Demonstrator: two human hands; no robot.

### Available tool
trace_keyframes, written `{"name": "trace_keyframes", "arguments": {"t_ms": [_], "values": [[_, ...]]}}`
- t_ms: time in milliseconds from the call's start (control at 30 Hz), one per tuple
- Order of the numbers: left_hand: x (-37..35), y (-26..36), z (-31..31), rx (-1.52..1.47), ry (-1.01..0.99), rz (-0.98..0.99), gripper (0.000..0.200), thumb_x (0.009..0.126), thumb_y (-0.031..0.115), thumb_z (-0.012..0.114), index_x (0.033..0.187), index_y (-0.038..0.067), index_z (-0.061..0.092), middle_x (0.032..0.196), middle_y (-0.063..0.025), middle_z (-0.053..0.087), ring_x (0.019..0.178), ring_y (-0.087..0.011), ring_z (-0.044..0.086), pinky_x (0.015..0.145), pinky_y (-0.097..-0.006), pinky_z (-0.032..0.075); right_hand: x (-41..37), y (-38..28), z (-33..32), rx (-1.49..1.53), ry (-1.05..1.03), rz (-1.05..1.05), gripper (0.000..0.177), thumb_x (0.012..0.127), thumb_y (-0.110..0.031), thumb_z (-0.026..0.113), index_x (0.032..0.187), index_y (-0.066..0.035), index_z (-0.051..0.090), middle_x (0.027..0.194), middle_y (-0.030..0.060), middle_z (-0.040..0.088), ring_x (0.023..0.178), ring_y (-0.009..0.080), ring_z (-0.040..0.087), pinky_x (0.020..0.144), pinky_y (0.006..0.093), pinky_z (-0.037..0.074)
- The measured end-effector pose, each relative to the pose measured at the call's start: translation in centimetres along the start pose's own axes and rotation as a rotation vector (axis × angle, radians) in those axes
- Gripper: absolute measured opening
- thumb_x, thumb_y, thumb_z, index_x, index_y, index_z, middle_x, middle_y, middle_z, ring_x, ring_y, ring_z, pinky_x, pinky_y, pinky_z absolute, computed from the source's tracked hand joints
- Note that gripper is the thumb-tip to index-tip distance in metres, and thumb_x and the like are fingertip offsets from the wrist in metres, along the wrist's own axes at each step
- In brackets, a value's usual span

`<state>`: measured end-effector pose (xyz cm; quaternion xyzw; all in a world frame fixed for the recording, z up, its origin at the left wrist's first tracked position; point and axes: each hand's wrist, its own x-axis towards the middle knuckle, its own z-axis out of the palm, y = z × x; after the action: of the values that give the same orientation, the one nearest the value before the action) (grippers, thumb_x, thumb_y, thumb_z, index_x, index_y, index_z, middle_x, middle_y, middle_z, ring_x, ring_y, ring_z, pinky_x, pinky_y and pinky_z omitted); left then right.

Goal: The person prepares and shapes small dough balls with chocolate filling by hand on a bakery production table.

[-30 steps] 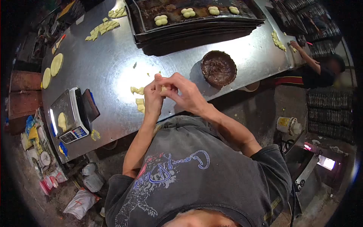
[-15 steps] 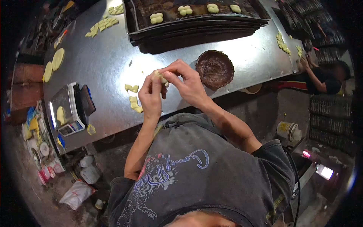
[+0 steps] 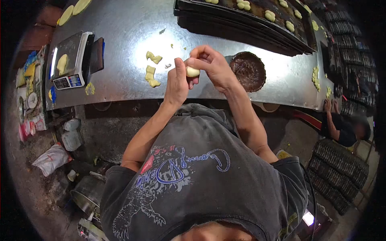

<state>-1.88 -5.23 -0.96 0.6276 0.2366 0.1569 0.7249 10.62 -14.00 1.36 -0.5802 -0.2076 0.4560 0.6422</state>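
A small, smooth, pale-yellow dough ball (image 3: 192, 72) sits in my left hand (image 3: 176, 85), whose thumb stands upright beside it and whose fingers curl underneath. My right hand (image 3: 217, 69) reaches over from the other side, thumb and forefinger closed at the top of the ball. Just right of my right hand is a round bowl (image 3: 263, 79) holding dark brown paste (image 3: 246, 71). Flat cut dough pieces (image 3: 150, 75) lie on the metal table (image 3: 124, 80) to the left of my hands.
A digital scale (image 3: 63, 83) with a dough piece (image 3: 62, 64) on it stands at the left. Stacked dark baking trays (image 3: 237, 25) carry clustered dough buns (image 3: 243, 5) at the back right. Another person (image 3: 341, 130) is at the table's far right, near more dough pieces (image 3: 316, 78).
The view has swung, so the scale and trays sit differently in it. My fingers have shifted on the dough, and it now shows as a smooth ball instead of being mostly covered.
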Motion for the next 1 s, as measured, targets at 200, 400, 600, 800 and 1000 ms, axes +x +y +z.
{"name": "trace_keyframes", "arguments": {"t_ms": [200,400,600,800,1000], "values": [[-0.4,-3.7,-2.7,-0.247,-0.076,-0.368,0.081,0.103,0.068,0.014,0.08,0.008,0.063,0.065,-0.0023,0.062,0.051,-0.0076,0.052,0.047,-0.0236,0.035,-1.9,5.2,1.0,-0.892,0.154,-0.567,0.029,0.093,-0.016,0.068,0.12,-0.007,0.069,0.11,0.0106,0.065,0.108,0.0311,0.056,0.096,0.0412,0.042],[-1.9,-5.8,-4.7,-0.25,-0.185,-0.46,0.073,0.106,0.062,0.025,0.101,0.0,0.064,0.077,-0.0057,0.064,0.064,-0.0103,0.058,0.053,-0.0243,0.043,-3.4,7.4,1.4,-0.842,-0.027,-0.402,0.035,0.089,-0.01,0.071,0.123,-0.006,0.068,0.12,0.0126,0.061,0.105,0.0303,0.057,0.093,0.0398,0.047],[-0.4,-4.3,-5.5,-0.208,-0.176,-0.204,0.049,0.111,0.034,0.039,0.146,0.001,0.049,0.11,-0.0055,0.067,0.093,-0.0097,0.062,0.077,-0.0239,0.051,-1.8,6.8,2.5,-0.566,0.161,-0.441,0.045,0.09,-0.008,0.072,0.133,-0.005,0.06,0.12,0.0135,0.058,0.108,0.0235,0.061,0.088,0.0334,0.053],[0.4,-1.2,-5.5,-0.037,-0.223,0.019,0.047,0.11,0.026,0.044,0.149,0.0,0.045,0.114,-0.0075,0.065,0.091,-0.01,0.059,0.081,-0.0258,0.051,-1.3,5.5,2.8,-0.399,0.303,-0.373,0.037,0.093,-0.011,0.071,0.128,-0.004,0.064,0.113,0.0107,0.058,0.098,0.0179,0.061,0.088,0.0315,0.051],[1.4,-1.1,-4.4,0.345,-0.28,0.354,0.051,0.105,0.012,0.047,0.154,0.001,0.037,0.1,-0.0116,0.06,0.079,-0.0191,0.058,0.076,-0.0317,0.05,-1.4,3.5,1.7,-0.454,0.366,-0.353,0.031,0.092,-0.018,0.071,0.119,-0.003,0.067,0.105,0.0087,0.061,0.095,0.0186,0.06,0.087,0.033,0.05]]}}
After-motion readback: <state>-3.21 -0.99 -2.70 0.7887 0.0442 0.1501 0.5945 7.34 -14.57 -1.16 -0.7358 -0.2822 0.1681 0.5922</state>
